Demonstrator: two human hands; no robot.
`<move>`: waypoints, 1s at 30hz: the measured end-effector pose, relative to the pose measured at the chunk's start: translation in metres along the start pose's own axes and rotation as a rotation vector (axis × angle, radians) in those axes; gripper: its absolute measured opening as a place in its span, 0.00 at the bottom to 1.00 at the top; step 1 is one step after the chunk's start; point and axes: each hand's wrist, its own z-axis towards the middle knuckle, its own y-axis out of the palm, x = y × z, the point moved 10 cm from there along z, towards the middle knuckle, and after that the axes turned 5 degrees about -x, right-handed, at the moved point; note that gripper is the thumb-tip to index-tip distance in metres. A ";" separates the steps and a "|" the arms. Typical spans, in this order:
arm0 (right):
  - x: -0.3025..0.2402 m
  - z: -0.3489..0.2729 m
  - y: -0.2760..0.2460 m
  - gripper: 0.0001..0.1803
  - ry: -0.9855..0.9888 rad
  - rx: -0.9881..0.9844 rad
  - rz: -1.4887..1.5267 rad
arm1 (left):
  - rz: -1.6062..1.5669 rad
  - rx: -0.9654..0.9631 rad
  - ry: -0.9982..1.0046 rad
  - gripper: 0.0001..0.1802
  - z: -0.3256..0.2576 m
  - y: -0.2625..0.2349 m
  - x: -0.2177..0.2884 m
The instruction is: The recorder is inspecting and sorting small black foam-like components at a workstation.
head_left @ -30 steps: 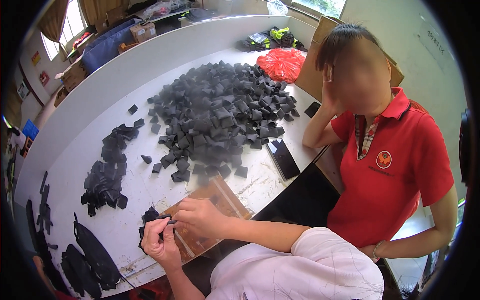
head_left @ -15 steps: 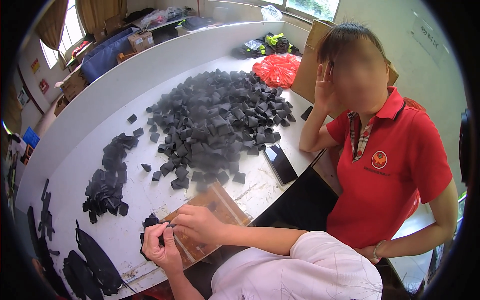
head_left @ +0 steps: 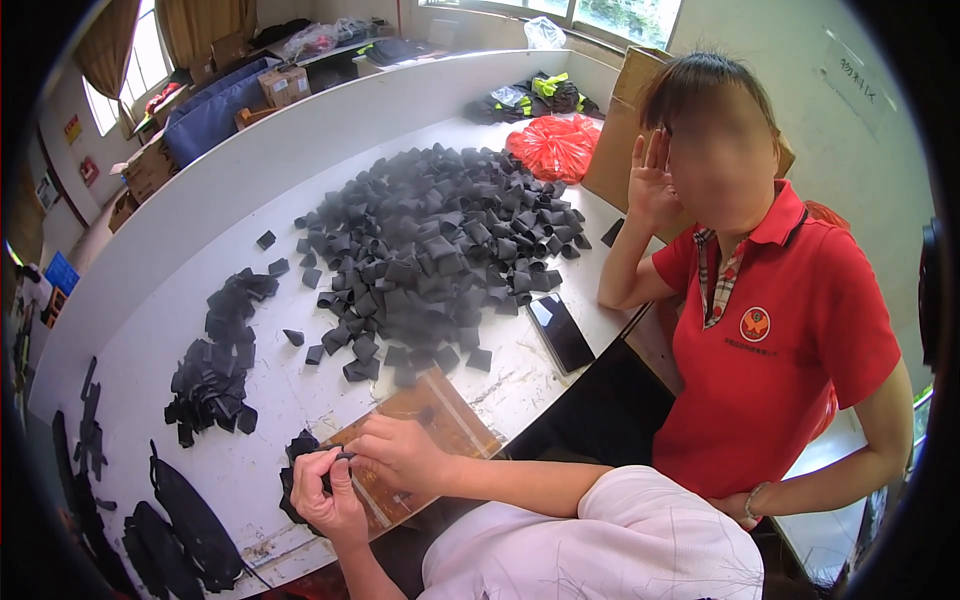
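A: Step? Both hands worked one small black piece (head_left: 340,458) at the near table (head_left: 300,400) edge, over a brown board (head_left: 450,420). Left hand (head_left: 325,495) pinched it; right hand (head_left: 400,455) fingers curled onto it.

B: Next probably called for a firm pinch and careful folding.

Both forearms are seen bare from wrist to elbow, entering from the lower edge of the frame; no watch, ring or bracelet can be made out on the left hand (head_left: 325,495) or the right hand (head_left: 400,452); no gloves are worn; the fingers are uncovered to the tips. A pale, whitish garment (head_left: 600,540) is seen at the lower centre of the frame, soft and loosely folded, with gentle creases across its rounded surface; whether it is a sleeve or a trouser leg cannot be told; no print, button or seam marking is visible on it.
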 end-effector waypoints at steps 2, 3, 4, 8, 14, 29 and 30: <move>-0.001 0.001 -0.001 0.08 0.002 -0.005 -0.013 | 0.013 -0.009 0.006 0.05 0.001 -0.001 0.003; -0.002 0.003 -0.002 0.08 0.005 -0.009 -0.027 | 0.012 -0.010 0.006 0.05 0.002 -0.001 0.003; -0.002 0.004 -0.003 0.08 0.005 -0.009 -0.028 | 0.032 -0.010 0.014 0.05 0.003 -0.001 0.006; -0.004 0.010 -0.008 0.07 0.014 -0.003 0.037 | 0.056 -0.014 0.006 0.04 0.011 0.000 0.014; -0.003 0.004 -0.004 0.07 0.001 0.014 0.049 | 0.040 -0.014 0.009 0.05 0.002 -0.001 0.003; -0.008 0.002 -0.006 0.08 -0.042 0.037 -0.034 | -0.204 -0.052 -0.188 0.05 -0.017 0.004 -0.037; -0.008 0.002 -0.006 0.08 -0.034 0.031 -0.035 | -0.204 -0.051 -0.188 0.05 -0.018 0.005 -0.037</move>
